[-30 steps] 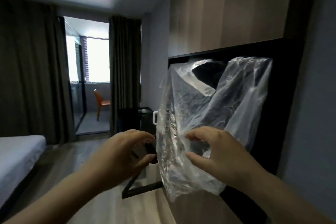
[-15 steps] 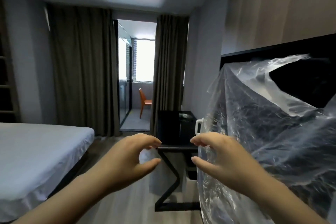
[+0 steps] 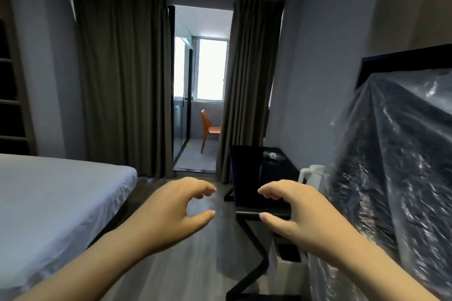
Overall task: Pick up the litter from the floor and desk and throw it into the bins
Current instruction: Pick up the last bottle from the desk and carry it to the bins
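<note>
A: Both your hands are up in front of you and carry nothing. The left hand (image 3: 181, 212) and the right hand (image 3: 291, 212) are each half-curled, thumb held apart from the fingers, with only air in the gap.

B: The litter you want, as I judge it, is the clear plastic sheet (image 3: 396, 178) off to your right. It hangs in front of the dark panel (image 3: 403, 58) on the wall, just beside your right forearm. I cannot tell whether it brushes the arm.

A: So your right hand is the nearer one. Your left is well apart from the sheet, over the floor (image 3: 186, 264) between the bed (image 3: 49, 198) and the worktop (image 3: 244, 190).

B: Mind how the sheet lies. Its long axis runs up and down, from a peak near the panel's top edge to below the bottom of your view. That peak points up and a little to your left, and the near edge slopes down towards your right wrist.

A: I'd guess a sideways reach to the right, taking that near edge, suits you best.

B: The white bin (image 3: 283, 276) stands under the worktop, below your right hand, with its dark mouth facing up. There is something small and pale at the far end of the worktop, too small to name.
</note>
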